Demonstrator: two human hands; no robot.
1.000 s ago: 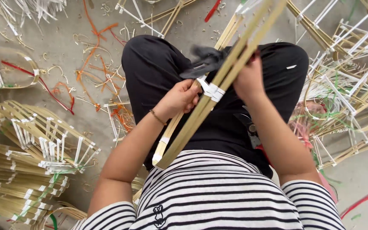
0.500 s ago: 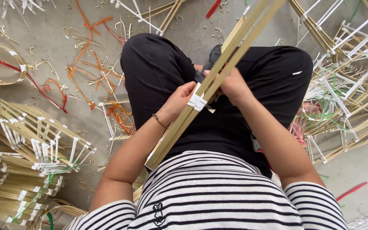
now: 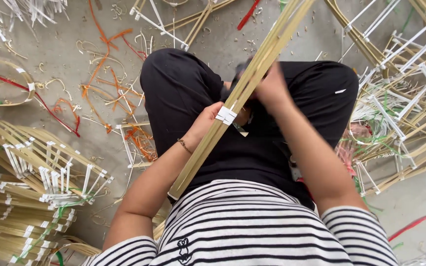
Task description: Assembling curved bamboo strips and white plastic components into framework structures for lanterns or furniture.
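A bundle of bamboo strips (image 3: 242,93) runs slantwise across the person's lap, from near the striped shirt (image 3: 242,231) up and out past the top edge, where its far end is cut off. The strips are long, flat, pale yellow and smooth, lying tightly side by side, and a narrow white band (image 3: 226,115) of tape or plastic wraps them partway along. The left hand (image 3: 208,120) is closed around the bundle just below that band, fingers curled under the strips so that only the back of the hand and a thin bracelet (image 3: 184,145) at the wrist show. The right hand (image 3: 271,88) sits against the bundle higher up, on its far side; it is blurred, and whether it grips the strips or only presses on them cannot be told. Something dark lies between that hand and the strips, too smeared to make out. The person sits cross-legged in black trousers (image 3: 183,93) on a grey concrete floor (image 3: 50,59) strewn with curly shavings and orange and red scraps (image 3: 99,74). To the left, stacks of bound strips (image 3: 20,197) fan out, each tied with several white bands, the lower ones cut off by the frame. To the right a looser heap of strips and white bands (image 3: 405,98) tangles with green and pink threads, its layers hard to separate.
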